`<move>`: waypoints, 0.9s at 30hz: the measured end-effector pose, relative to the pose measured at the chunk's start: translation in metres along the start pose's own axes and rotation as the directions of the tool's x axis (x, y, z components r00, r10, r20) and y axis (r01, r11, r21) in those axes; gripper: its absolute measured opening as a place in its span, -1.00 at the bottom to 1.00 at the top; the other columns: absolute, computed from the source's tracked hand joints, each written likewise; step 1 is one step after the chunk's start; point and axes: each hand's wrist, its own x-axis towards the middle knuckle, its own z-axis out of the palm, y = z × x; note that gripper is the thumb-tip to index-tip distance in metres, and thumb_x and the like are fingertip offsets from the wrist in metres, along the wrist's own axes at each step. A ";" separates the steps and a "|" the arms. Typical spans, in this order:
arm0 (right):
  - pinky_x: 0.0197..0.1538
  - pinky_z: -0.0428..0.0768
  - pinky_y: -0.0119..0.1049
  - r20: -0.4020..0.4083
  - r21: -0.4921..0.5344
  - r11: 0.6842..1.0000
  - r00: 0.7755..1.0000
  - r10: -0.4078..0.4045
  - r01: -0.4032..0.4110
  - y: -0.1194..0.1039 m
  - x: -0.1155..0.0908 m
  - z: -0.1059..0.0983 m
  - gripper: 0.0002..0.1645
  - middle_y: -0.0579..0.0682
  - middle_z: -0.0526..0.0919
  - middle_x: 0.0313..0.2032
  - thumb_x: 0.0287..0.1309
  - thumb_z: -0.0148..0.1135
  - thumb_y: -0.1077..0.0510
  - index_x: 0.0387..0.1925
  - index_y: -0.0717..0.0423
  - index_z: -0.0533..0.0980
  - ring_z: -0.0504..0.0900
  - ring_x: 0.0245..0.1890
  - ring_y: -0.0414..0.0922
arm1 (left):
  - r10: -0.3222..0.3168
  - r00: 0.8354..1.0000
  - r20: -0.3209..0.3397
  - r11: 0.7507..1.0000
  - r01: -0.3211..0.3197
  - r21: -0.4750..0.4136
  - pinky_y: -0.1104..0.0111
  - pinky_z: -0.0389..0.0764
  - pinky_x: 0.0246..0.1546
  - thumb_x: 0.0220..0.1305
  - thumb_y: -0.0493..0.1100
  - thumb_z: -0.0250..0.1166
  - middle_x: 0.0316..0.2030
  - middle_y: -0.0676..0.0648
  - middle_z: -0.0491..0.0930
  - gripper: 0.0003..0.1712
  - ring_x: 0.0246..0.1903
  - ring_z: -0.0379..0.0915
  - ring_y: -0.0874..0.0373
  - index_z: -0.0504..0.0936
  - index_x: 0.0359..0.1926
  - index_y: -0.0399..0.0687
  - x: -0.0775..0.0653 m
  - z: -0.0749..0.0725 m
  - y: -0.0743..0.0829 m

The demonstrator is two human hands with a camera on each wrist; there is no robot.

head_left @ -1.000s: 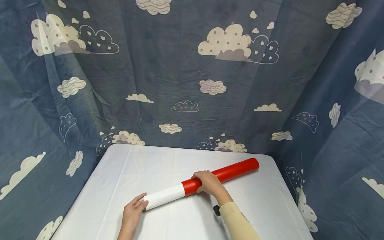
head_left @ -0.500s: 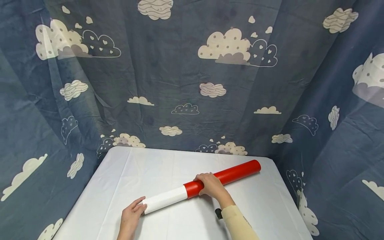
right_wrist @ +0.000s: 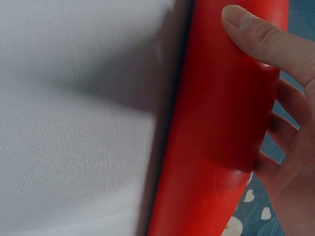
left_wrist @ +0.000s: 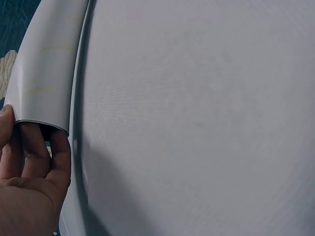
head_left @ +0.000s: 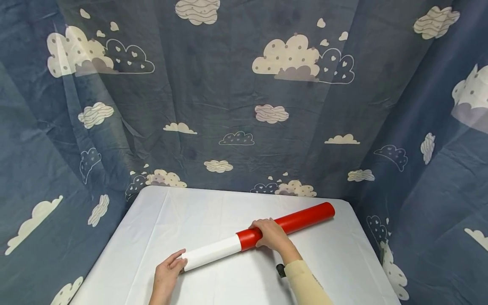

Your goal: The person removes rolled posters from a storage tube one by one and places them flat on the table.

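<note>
White tube (head_left: 211,253) and red tube (head_left: 309,217) on 1 shared line, near left to far right

Both slant over the desk (head_left: 190,212), long axes matching as far as I can see. Left hand (head_left: 165,275) pinches the white one's near left rim; right hand (head_left: 273,236) grips the red just right of the join, so it's the closer of the 2, with most of the red beyond it. Can't tell if the white runs inside.

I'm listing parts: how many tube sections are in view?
2: the white section held at its end by the left grip, and the red section in the right grip. Others may be hidden inside.
</note>
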 end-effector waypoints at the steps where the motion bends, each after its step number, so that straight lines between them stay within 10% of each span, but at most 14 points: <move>1: 0.53 0.36 0.32 -0.003 0.002 1.000 1.000 0.000 0.000 0.001 0.000 0.000 -0.36 -0.08 0.81 0.01 -0.17 0.76 0.23 0.02 -0.14 0.70 0.68 0.13 0.02 | 0.003 1.000 0.002 1.000 -0.003 0.001 0.42 0.75 -0.21 0.35 -0.13 0.48 -0.13 -0.08 0.86 -0.47 -0.17 0.78 0.17 0.66 0.29 -0.14 0.000 0.000 0.000; 27: 0.55 0.34 0.29 -0.034 0.025 0.999 0.999 0.039 -0.038 0.015 -0.004 -0.003 -0.36 -0.07 0.81 0.01 -0.18 0.77 0.26 0.01 -0.12 0.71 0.68 0.13 0.03 | 0.028 1.000 -0.011 1.000 -0.028 0.000 0.49 0.69 -0.29 0.35 -0.18 0.47 -0.15 -0.09 0.86 -0.50 -0.23 0.75 0.23 0.67 0.27 -0.18 -0.002 -0.004 0.002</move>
